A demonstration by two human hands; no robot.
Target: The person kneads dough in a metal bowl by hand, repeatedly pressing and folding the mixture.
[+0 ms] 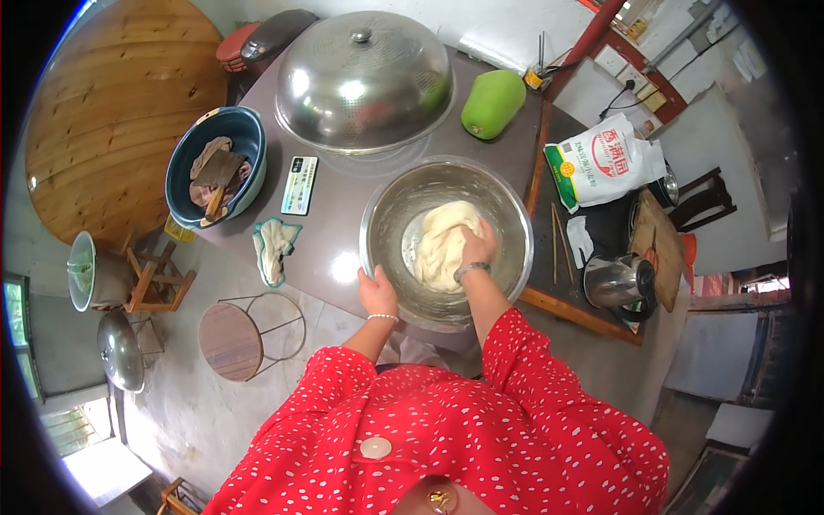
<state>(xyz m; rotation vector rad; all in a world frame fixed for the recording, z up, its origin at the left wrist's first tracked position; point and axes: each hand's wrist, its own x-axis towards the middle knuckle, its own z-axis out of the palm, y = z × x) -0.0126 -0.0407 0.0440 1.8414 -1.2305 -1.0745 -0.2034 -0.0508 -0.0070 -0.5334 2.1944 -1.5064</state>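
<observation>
A wide stainless steel bowl [393, 193] stands near the table's front edge, its inner wall smeared with pale residue. Inside it lies a soft, folded lump of cream-coloured dough [444, 238]. My left hand [378, 293] grips the bowl's rim at the near left, thumb up along the outside. On the dough's right side, my right hand [479, 248] grasps and presses it, with the fingertips hidden. A bead bracelet is on my left wrist and a darker bracelet on my right.
Behind the bowl are a large perforated metal lid [364, 84] and a green gourd [494, 104]. To the left are a phone-like card [299, 185], a cloth [273, 251] and a blue basin [177, 167] holding a cleaver [220, 168]. A flour bag [605, 164] and kettle [611, 281] stand right.
</observation>
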